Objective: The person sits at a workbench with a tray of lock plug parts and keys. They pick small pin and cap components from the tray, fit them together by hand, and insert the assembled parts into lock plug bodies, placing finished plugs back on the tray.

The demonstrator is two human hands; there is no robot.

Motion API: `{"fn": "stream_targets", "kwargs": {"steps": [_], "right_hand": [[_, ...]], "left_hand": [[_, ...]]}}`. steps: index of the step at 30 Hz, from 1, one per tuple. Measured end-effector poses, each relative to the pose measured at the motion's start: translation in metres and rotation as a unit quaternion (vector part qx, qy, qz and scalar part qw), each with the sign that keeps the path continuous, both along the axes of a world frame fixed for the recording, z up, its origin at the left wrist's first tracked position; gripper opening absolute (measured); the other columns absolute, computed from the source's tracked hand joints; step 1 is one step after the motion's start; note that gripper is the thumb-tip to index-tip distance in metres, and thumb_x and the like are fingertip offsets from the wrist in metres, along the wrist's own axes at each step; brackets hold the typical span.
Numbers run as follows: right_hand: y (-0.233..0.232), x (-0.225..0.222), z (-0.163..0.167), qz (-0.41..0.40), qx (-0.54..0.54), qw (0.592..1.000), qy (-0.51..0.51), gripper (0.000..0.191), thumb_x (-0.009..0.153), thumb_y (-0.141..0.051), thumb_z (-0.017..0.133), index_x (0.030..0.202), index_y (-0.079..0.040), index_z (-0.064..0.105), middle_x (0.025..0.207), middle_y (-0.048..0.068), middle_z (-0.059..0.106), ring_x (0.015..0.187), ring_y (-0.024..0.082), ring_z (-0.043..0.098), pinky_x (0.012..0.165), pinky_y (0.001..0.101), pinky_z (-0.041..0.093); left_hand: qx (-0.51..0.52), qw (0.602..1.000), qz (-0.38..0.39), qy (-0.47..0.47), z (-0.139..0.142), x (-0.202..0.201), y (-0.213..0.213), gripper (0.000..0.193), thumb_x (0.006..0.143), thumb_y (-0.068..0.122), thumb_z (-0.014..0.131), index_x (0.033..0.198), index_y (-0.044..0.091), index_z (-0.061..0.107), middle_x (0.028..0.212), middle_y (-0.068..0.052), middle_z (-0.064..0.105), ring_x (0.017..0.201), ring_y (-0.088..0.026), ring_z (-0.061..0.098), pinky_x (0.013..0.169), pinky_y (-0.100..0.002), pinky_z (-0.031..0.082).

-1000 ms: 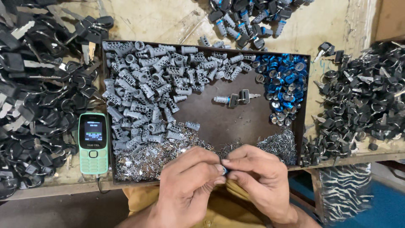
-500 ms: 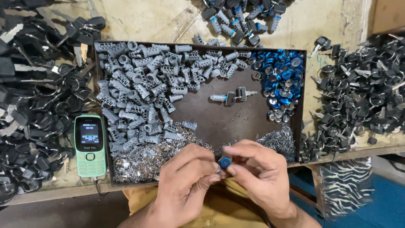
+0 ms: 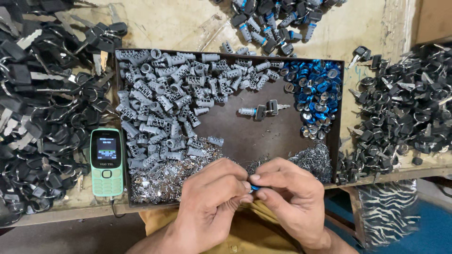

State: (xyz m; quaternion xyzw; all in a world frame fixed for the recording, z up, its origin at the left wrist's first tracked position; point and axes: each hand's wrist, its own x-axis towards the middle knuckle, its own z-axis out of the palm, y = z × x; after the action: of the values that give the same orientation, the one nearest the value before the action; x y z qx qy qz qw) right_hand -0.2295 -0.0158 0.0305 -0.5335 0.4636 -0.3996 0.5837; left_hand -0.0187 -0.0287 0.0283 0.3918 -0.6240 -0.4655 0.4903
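A worn, pale wooden workbench (image 3: 188, 28) stands over a blue floor (image 3: 423, 235).

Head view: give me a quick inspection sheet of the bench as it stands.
Surface: worn pale bench top carrying a dark tray.
Job's things: small blue part pinched between left hand and right hand, over the tray's near edge.
Clutter: grey cylinders, blue rings, silver bits, one assembled lock with key; black keys left, more right.
Grip: both hands closed on the blue part.
Cables: one dark lead below the green phone.
Surroundings: striped bag, blue floor.
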Motion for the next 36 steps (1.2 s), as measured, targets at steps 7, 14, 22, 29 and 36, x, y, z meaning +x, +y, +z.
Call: {"fn": "stream_targets", "kwargs": {"steps": [7,14,22,29,36], "right_hand": [[-0.003,0.002,0.006,0.104,-0.150,0.975,0.129,0.053,0.075,-0.012,0.089,0.124,-0.003,0.070,0.109,0.011,0.062,0.092,0.019,0.066,0.079,0.0298,0.054],[-0.040,-0.011,0.008,0.038,-0.277,0.917,0.285,0.060,0.068,-0.020,0.090,0.122,-0.007,0.066,0.105,0.012,0.059,0.085,0.023,0.061,0.073,0.0326,0.052],[-0.120,-0.006,0.015,0.049,-0.315,0.778,0.541,0.035,0.084,-0.003,0.084,0.117,-0.006,0.075,0.091,0.008,0.069,0.081,0.025,0.066,0.068,0.0370,0.053],[-0.046,0.007,0.021,0.020,-0.177,0.946,0.269,0.028,0.079,0.001,0.077,0.105,-0.001,0.068,0.087,0.008,0.071,0.068,0.017,0.065,0.060,0.0266,0.049],[-0.036,0.007,0.027,0.100,-0.167,0.958,0.213,0.022,0.081,0.004,0.073,0.102,-0.002,0.074,0.083,0.007,0.070,0.071,0.017,0.069,0.063,0.0269,0.052]], "left_hand": [[0.352,0.884,-0.078,0.296,-0.011,0.004,0.004,0.043,0.089,-0.001,0.076,0.124,0.009,0.055,0.094,-0.003,0.063,0.081,-0.007,0.057,0.071,-0.023,0.048],[0.381,0.886,-0.035,0.264,-0.027,-0.010,0.007,0.014,0.095,0.005,0.071,0.106,-0.003,0.069,0.098,-0.005,0.064,0.082,-0.006,0.057,0.071,-0.023,0.048],[0.343,0.925,0.071,0.147,-0.028,-0.001,0.005,0.013,0.096,0.009,0.069,0.105,0.000,0.071,0.099,-0.006,0.065,0.066,-0.008,0.061,0.056,-0.022,0.049],[0.260,0.943,0.021,0.209,-0.027,0.013,-0.003,0.013,0.095,-0.003,0.068,0.108,-0.001,0.069,0.109,-0.006,0.059,0.089,-0.009,0.058,0.078,-0.022,0.049],[0.166,0.984,0.046,0.038,-0.014,0.010,-0.006,0.016,0.086,-0.005,0.074,0.101,0.001,0.073,0.100,-0.007,0.068,0.082,-0.012,0.065,0.067,-0.024,0.052]]}}
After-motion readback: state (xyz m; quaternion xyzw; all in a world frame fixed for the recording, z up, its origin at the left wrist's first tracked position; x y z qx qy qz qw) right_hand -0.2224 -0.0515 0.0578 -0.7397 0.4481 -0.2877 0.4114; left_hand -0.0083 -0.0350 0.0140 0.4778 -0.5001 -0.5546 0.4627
